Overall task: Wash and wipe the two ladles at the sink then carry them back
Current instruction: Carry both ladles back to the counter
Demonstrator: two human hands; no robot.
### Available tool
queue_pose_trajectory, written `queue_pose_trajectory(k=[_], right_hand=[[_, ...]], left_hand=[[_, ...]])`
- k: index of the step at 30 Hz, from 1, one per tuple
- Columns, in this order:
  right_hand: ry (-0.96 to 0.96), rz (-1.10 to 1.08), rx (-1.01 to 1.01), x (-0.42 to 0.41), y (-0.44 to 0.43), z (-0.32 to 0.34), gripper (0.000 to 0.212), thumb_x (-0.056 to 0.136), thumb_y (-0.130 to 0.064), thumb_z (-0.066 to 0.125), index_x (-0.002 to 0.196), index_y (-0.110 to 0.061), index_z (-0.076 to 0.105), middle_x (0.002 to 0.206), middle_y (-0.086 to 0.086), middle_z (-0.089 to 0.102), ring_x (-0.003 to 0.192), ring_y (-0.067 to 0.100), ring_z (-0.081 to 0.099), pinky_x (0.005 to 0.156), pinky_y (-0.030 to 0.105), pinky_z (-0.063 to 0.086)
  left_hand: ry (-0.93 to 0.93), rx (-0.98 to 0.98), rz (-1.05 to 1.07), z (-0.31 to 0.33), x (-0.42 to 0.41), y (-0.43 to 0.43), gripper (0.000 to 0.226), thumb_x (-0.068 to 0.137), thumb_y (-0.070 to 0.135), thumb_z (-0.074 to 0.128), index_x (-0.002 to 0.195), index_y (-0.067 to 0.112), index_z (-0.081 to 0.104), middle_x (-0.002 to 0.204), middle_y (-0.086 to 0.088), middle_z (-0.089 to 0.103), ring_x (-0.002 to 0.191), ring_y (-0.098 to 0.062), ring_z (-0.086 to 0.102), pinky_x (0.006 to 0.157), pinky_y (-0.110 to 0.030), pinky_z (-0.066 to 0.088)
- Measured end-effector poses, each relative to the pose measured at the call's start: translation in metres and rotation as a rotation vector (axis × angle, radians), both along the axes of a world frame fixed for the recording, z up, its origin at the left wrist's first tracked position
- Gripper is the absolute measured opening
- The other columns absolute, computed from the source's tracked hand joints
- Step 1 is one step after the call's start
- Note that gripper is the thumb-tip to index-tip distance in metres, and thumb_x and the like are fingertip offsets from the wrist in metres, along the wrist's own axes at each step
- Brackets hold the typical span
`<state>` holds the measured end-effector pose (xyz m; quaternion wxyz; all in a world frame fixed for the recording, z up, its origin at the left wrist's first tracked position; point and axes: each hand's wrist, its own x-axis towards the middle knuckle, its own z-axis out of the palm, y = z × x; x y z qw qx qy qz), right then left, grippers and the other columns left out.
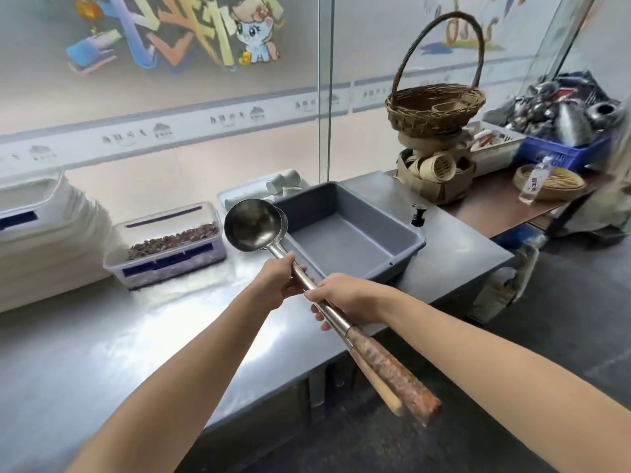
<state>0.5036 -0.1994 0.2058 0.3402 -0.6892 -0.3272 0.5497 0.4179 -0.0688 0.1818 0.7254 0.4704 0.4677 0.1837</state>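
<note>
1. Steel ladles (254, 225), two of them nested bowl in bowl, are held up in the middle of the frame over the counter (136, 336). Their bowls are just left of the grey tub (420, 238).
2. Your left hand (278, 283) is wrapped round both shafts just below the bowls. Your right hand (348, 298) curls round them lower down, just above the two wooden handles (392, 373), which point toward the lower right.
3. No sink shows anywhere, so you are most likely in a carrying step. I cannot tell whether you are heading out to wash or coming back, nor whether the bowls are wet.
4. The next move calls for keeping both grips tight so the under ladle does not slide out of the stack. Swing the long handles clear of the counter edge as you turn.
5. The count:
   - two ladles and two handles
   - one tub
   - one clear box (167, 244) of brown bits at centre left
   - one handled basket (435, 109) at upper right
   - one blue crate (563, 153) at far right
   - one bottle (534, 180) below the crate
</note>
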Motion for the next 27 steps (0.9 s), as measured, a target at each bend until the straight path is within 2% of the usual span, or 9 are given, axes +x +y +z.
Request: queue_pose_trajectory(k=[4,7,10,12,15,19,24,27], right_hand=[[0.044,-0.027,0.007,0.062,0.013,0.003,0.020,0.104,-0.020,0.052,0.110,-0.001,0.051,0.083,0.010,0.056,0.066,0.016,0.058,0.062,0.030,0.055],[0.091,-0.041,0.002,0.103,0.028,0.000,0.018,0.104,-0.018,0.050,0.102,0.000,0.052,0.076,0.010,0.053,0.059,0.017,0.054,0.063,0.032,0.053],[0.078,-0.070,-0.005,0.137,0.046,-0.010,0.020,0.103,-0.019,0.051,0.104,0.001,0.053,0.076,0.010,0.054,0.060,0.019,0.055,0.066,0.035,0.055],[0.060,-0.077,-0.021,0.156,0.058,-0.015,0.021,0.103,-0.022,0.053,0.106,-0.001,0.053,0.080,0.011,0.056,0.061,0.020,0.058,0.068,0.035,0.057],[0.074,-0.100,-0.029,0.187,0.081,-0.025,0.020,0.104,-0.021,0.052,0.106,-0.002,0.053,0.081,0.010,0.056,0.062,0.017,0.059,0.060,0.027,0.059],[0.095,-0.128,-0.060,0.224,0.115,-0.044,0.025,0.103,-0.020,0.053,0.114,0.002,0.054,0.083,0.012,0.055,0.065,0.018,0.058,0.066,0.030,0.060],[0.149,-0.164,-0.144,0.263,0.155,-0.073,0.016,0.102,-0.019,0.055,0.100,-0.003,0.057,0.081,0.010,0.056,0.066,0.018,0.057,0.065,0.031,0.059],[0.165,-0.153,-0.187,0.281,0.178,-0.089,0.016,0.101,-0.020,0.055,0.099,-0.004,0.056,0.083,0.010,0.056,0.068,0.017,0.058,0.066,0.032,0.060]], left_hand=[[-0.005,-0.006,-0.007,0.003,0.063,0.017,0.030,0.105,0.028,0.043,0.107,-0.001,0.051,0.093,-0.015,0.061,0.068,-0.029,0.066,0.060,-0.039,0.058],[-0.004,-0.024,0.012,-0.001,0.105,0.031,0.027,0.105,0.027,0.043,0.093,0.003,0.049,0.091,-0.013,0.059,0.070,-0.031,0.065,0.062,-0.041,0.056],[0.017,-0.041,0.001,-0.009,0.143,0.049,0.028,0.105,0.025,0.042,0.088,0.004,0.048,0.087,-0.013,0.058,0.071,-0.032,0.065,0.067,-0.045,0.056],[0.029,-0.056,-0.012,-0.017,0.166,0.064,0.029,0.105,0.025,0.042,0.089,0.003,0.049,0.088,-0.013,0.059,0.072,-0.032,0.065,0.067,-0.045,0.056],[0.047,-0.080,-0.028,-0.034,0.201,0.091,0.029,0.105,0.025,0.043,0.089,0.002,0.050,0.089,-0.014,0.059,0.071,-0.032,0.065,0.067,-0.044,0.057],[0.052,-0.127,-0.021,-0.054,0.243,0.122,0.031,0.105,0.024,0.043,0.086,0.001,0.050,0.085,-0.014,0.058,0.069,-0.032,0.063,0.067,-0.045,0.056],[0.103,-0.201,-0.045,-0.079,0.279,0.156,0.027,0.104,0.025,0.043,0.098,0.000,0.051,0.087,-0.013,0.059,0.064,-0.030,0.064,0.059,-0.042,0.057],[0.127,-0.241,-0.039,-0.095,0.293,0.178,0.026,0.103,0.025,0.044,0.099,0.000,0.052,0.084,-0.013,0.061,0.065,-0.032,0.064,0.069,-0.048,0.059]])
